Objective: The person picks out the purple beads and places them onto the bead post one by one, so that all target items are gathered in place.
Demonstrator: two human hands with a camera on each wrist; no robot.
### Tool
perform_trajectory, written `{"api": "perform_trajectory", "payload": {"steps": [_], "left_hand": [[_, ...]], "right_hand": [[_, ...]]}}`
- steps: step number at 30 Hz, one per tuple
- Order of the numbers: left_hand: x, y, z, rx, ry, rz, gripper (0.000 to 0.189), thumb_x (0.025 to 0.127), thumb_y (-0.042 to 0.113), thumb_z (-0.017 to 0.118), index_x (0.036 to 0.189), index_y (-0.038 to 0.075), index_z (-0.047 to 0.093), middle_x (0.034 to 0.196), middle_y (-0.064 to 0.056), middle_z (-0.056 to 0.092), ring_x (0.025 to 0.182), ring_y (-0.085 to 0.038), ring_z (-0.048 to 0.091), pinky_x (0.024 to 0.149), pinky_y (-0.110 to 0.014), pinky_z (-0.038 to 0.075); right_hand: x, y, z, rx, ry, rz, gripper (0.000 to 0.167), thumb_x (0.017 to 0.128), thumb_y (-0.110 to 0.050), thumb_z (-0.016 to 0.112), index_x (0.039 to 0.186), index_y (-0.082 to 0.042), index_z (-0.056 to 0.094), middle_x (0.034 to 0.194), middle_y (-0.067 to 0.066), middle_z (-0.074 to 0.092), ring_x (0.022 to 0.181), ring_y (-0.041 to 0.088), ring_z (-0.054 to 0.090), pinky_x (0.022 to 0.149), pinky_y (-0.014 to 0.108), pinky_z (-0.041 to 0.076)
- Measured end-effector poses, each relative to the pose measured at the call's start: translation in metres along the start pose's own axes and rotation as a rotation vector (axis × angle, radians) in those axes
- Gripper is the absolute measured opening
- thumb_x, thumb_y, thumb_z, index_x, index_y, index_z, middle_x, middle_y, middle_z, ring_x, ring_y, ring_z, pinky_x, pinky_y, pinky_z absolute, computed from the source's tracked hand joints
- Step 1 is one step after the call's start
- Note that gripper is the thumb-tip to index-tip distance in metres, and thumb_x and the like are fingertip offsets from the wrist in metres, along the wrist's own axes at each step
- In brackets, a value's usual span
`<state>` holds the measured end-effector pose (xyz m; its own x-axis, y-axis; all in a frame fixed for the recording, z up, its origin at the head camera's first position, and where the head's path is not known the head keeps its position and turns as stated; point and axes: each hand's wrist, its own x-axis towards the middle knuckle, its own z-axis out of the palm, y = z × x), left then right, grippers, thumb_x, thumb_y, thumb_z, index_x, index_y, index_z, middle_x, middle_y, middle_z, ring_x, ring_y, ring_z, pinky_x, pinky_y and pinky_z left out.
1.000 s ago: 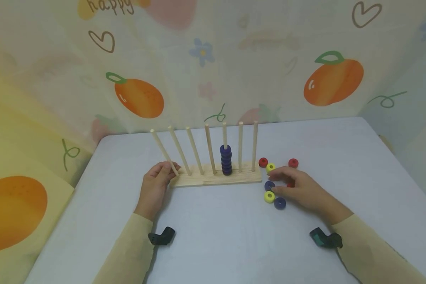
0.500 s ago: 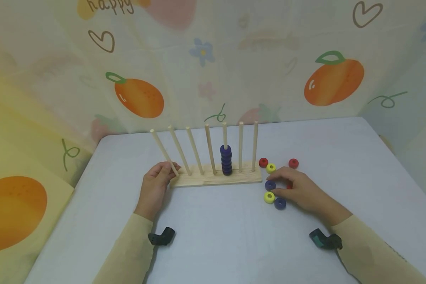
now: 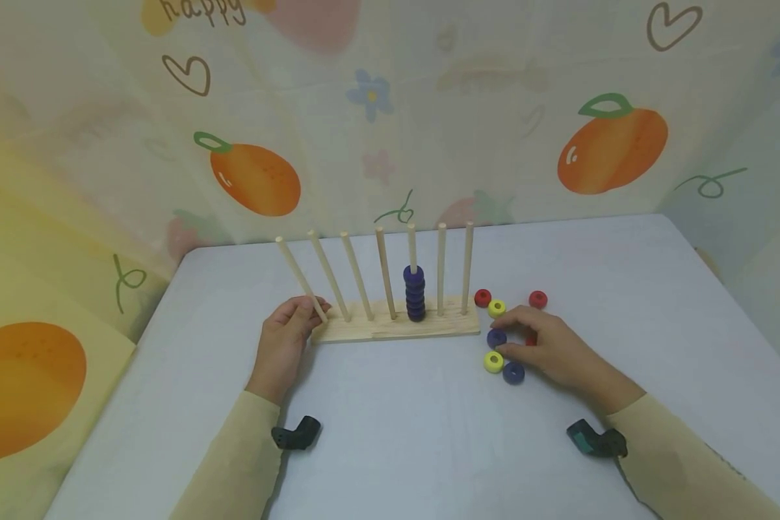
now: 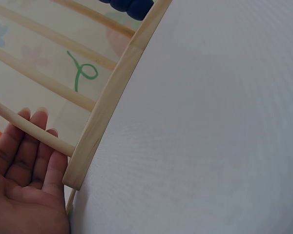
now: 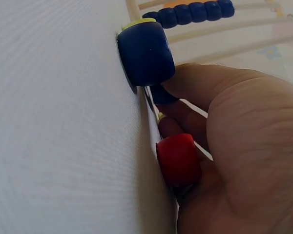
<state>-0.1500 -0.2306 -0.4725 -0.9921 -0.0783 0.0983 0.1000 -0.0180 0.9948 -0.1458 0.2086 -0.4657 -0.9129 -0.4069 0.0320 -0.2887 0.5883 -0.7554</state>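
A wooden peg rack (image 3: 390,331) with several upright pegs stands on the white table. Several blue beads (image 3: 414,296) are stacked on its third peg from the right. My left hand (image 3: 279,354) holds the rack's left end, thumb and fingers about the outermost peg (image 4: 36,130). Beyond the rack's right end, my right hand (image 3: 559,350) pinches a blue bead (image 3: 497,338) between thumb and fingers, low at the tabletop. Below it lie a yellow bead (image 3: 493,362) and another blue bead (image 3: 513,373). A red bead (image 5: 179,161) sits under the right palm, partly hidden in the head view.
A red bead (image 3: 483,297) and a yellow bead (image 3: 497,308) lie by the rack's right end. Another red bead (image 3: 538,299) is farther right. A patterned cloth (image 3: 429,130) hangs behind the table (image 3: 403,433).
The blue bead at the right fingertips has shifted slightly right and away from me, and the thumb now meets its near side. The left hand and the rack stay put.
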Motion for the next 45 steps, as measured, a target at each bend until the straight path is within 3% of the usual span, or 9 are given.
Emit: {"api": "perform_trajectory", "payload": {"steps": [6, 15, 24, 37, 45], "left_hand": [[0.000, 0.000, 0.000, -0.007, -0.003, 0.001, 0.048, 0.116, 0.031, 0.059, 0.122, -0.017, 0.061, 0.125, -0.017, 0.068, 0.123, -0.029, 0.066, 0.111, -0.037, 0.053], [0.000, -0.001, 0.000, -0.008, 0.000, 0.009, 0.046, 0.115, 0.031, 0.060, 0.120, -0.014, 0.063, 0.124, -0.017, 0.069, 0.121, -0.029, 0.067, 0.110, -0.037, 0.054], [0.000, 0.000, 0.000, 0.013, -0.004, 0.002, 0.047, 0.115, 0.034, 0.060, 0.121, -0.013, 0.063, 0.126, -0.017, 0.068, 0.122, -0.027, 0.067, 0.109, -0.034, 0.054], [0.000, 0.001, 0.000, 0.007, -0.005, -0.003, 0.047, 0.116, 0.031, 0.059, 0.123, -0.015, 0.062, 0.126, -0.020, 0.068, 0.122, -0.029, 0.067, 0.111, -0.037, 0.052], [0.000, 0.000, -0.001, 0.003, 0.000, 0.000, 0.047, 0.116, 0.030, 0.059, 0.123, -0.016, 0.062, 0.125, -0.019, 0.069, 0.121, -0.029, 0.067, 0.110, -0.037, 0.053]], "right_hand": [[0.000, -0.003, -0.001, -0.007, 0.023, -0.019, 0.038, 0.096, -0.009, 0.086, 0.132, -0.012, 0.074, 0.129, 0.000, 0.072, 0.123, 0.027, 0.064, 0.105, 0.054, 0.057], [-0.002, -0.006, -0.003, -0.034, 0.059, -0.052, 0.038, 0.098, -0.008, 0.084, 0.134, -0.011, 0.074, 0.119, -0.006, 0.070, 0.104, 0.019, 0.063, 0.086, 0.030, 0.059], [-0.003, -0.014, -0.005, -0.021, 0.079, -0.057, 0.034, 0.097, -0.005, 0.083, 0.130, -0.010, 0.074, 0.119, -0.004, 0.069, 0.101, 0.018, 0.066, 0.088, 0.034, 0.062], [-0.006, -0.026, -0.006, -0.014, 0.120, -0.138, 0.035, 0.093, 0.005, 0.083, 0.124, -0.008, 0.073, 0.117, 0.001, 0.066, 0.101, 0.021, 0.068, 0.084, 0.039, 0.065], [-0.006, -0.032, -0.006, -0.059, 0.171, -0.217, 0.040, 0.091, 0.010, 0.083, 0.124, -0.009, 0.073, 0.121, 0.004, 0.065, 0.098, 0.021, 0.069, 0.076, 0.035, 0.065]]}}
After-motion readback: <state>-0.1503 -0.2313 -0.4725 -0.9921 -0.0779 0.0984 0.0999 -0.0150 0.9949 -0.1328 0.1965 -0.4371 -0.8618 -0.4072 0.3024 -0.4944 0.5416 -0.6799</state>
